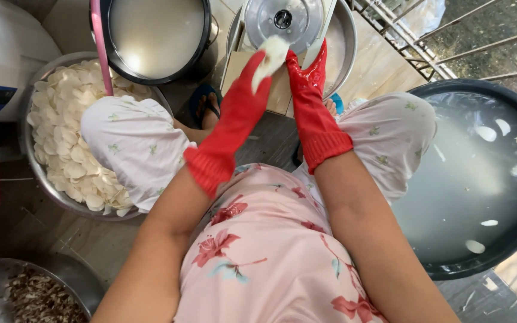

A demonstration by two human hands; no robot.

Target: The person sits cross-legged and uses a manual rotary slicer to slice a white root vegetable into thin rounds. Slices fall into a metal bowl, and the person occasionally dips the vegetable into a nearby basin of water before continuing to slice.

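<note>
One white peeled root piece (272,55): both hands are pressing it against the round metal slicer disc (283,21), at the disc's lower edge.

Two red rubber gloves: the left hand (248,84) is closing its grip around the left side of the piece; the right hand (307,75) is holding its grip flat against the right side, fingers pointing up toward the disc.

One metal basin (343,45) is sitting behind the slicer.

One dark pot (154,36) of cloudy white liquid is standing to the left of the slicer, with one pink handle (99,45) leaning across its rim.

One metal bowl (36,167) is lying at far left, heaped with thin white slices too many to count.

One large black tub (510,239) of cloudy water is sitting at right, with about seven white pieces floating in it.

One metal bowl of brown peelings (37,296) is showing at bottom left.
</note>
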